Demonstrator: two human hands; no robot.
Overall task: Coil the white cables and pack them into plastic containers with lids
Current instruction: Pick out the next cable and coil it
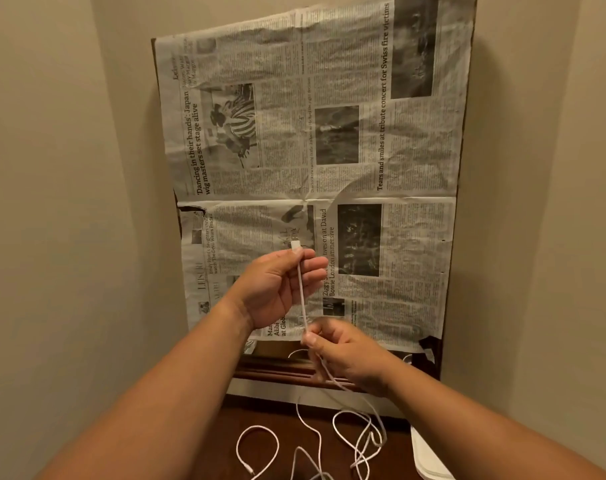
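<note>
My left hand (277, 285) pinches a white cable (302, 296) just below its plug end (295, 244), which points up. The cable runs straight down to my right hand (343, 351), which pinches it between thumb and fingers lower down. From there it drops to the dark wooden surface (284, 419), where loose loops of white cable (360, 441) lie tangled. I cannot tell whether those loops are one cable or more.
A framed panel covered with newspaper (329, 150) leans against the beige wall behind my hands. A white plastic object (428, 457), perhaps a container or lid, shows at the lower right edge of the wooden surface.
</note>
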